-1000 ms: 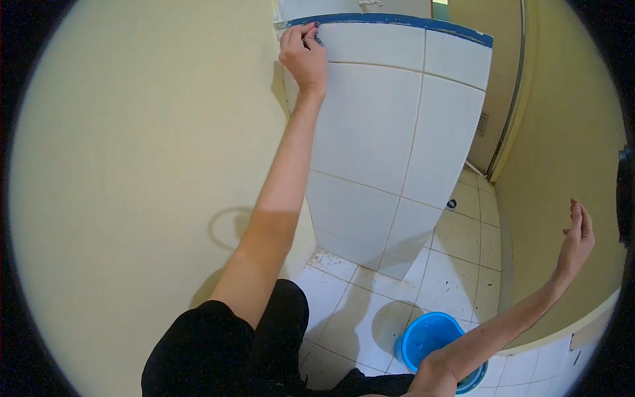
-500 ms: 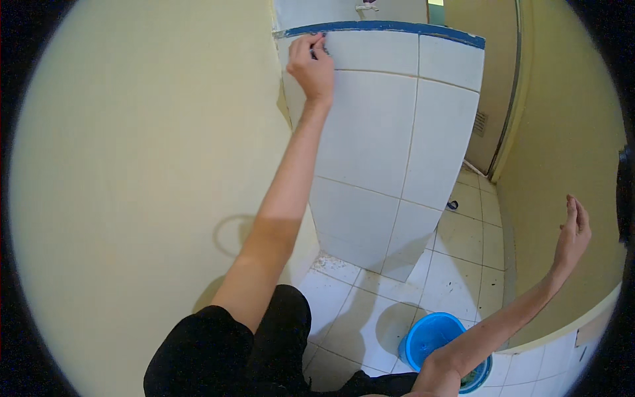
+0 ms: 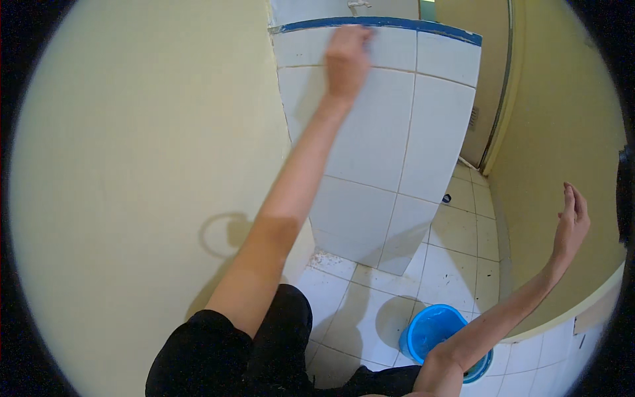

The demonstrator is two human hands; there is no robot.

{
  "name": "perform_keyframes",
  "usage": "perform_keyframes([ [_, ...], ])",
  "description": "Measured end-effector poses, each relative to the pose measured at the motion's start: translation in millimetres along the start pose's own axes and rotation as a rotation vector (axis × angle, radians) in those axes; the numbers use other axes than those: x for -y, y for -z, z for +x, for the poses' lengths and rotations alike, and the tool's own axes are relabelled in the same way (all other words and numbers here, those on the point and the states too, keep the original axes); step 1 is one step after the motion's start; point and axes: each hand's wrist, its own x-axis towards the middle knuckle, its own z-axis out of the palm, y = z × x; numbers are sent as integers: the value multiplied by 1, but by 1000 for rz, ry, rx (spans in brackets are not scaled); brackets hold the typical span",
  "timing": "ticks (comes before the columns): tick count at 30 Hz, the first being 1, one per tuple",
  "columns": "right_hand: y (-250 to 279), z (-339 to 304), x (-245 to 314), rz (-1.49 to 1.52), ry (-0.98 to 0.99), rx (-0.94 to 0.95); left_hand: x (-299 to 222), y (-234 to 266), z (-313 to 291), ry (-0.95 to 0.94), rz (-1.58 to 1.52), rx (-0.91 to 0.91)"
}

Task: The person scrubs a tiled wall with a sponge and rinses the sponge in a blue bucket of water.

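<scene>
Evidently the white-tiled partition (image 3: pixel 370 126) straight ahead, topped with blue trim (image 3: pixel 403 24), would prove rigid, hard and probably slick, best held along its upper edge. At the trim, the left hand (image 3: pixel 347 59) was curled, too blurred for me to tell whether it gripped anything; the right hand (image 3: pixel 573 221) hung loosely open, well apart from the blue bucket (image 3: pixel 411 341).

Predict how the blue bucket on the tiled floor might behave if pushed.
The blue bucket would probably slide, since the floor tiles look smooth. Its round shape suggests it might roll if knocked over. Its plastic look hints at a light, slightly flexible body, though whether water adds weight is unclear.
</scene>
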Motion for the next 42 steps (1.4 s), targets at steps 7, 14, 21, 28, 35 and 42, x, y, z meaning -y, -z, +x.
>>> perform_keyframes([
  [7,-6,-4,23,-52,-16,29,9,3,-3,132,70,-130],
  [14,-5,-8,24,-31,-18,37,-42,-37,15,-207,-111,100],
  [21,-16,-3,6,30,7,-7,40,43,0,28,62,29],
  [28,-32,-6,29,-26,38,80,-19,-15,9,-44,-23,-52],
  [35,-32,-11,32,43,5,20,48,40,-2,-43,82,42],
  [42,-67,-14,36,5,96,66,35,14,2,-50,57,-15],
])
